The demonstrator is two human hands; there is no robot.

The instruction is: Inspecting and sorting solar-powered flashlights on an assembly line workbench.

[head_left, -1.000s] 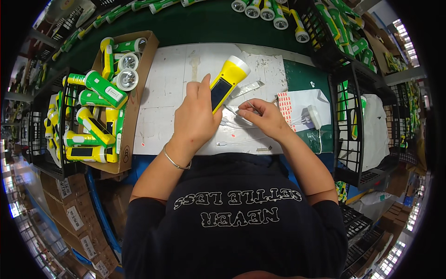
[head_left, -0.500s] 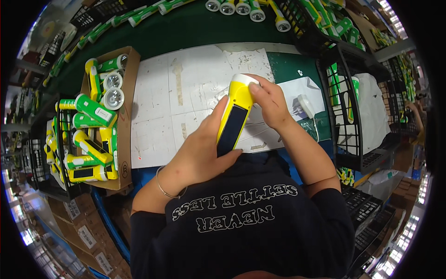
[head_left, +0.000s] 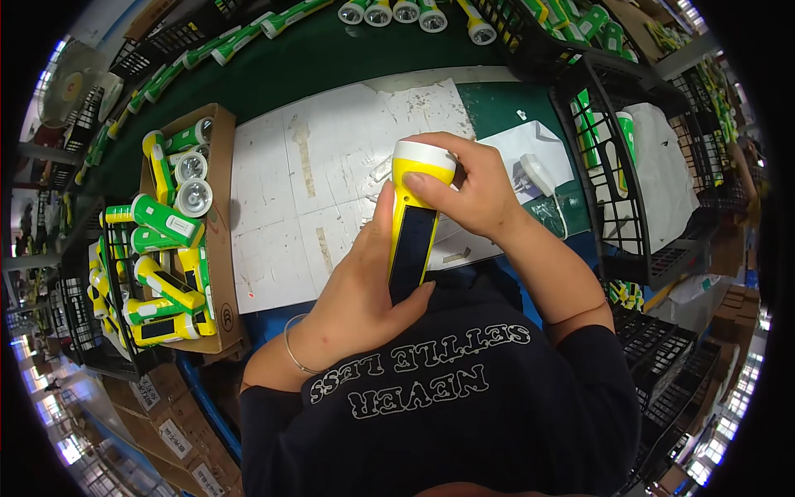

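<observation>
A yellow flashlight (head_left: 401,178) with a white head ring and a dark solar panel along its body is between my hands, above the white work sheet. My left hand (head_left: 352,282) wraps the body from the left, its thumb lying near the tail end. Up at the head, my right hand (head_left: 472,184) grips the ring, fingers over the far side and thumb pressed on the yellow neck. The lens side faces away and is hidden. A metal bangle circles my left wrist.
Left stands a cardboard box (head_left: 222,166) full of green and yellow flashlights, with a black crate (head_left: 124,331) beside it. A white charger (head_left: 538,174) with a cord lies on white paper at right. Another black crate (head_left: 617,224) stands further right. More flashlights (head_left: 406,12) line the far side.
The flashlight has turned more upright, and its head has come slightly nearer and to the left. My right hand has shifted from the head's edge to a fuller grip around it.
</observation>
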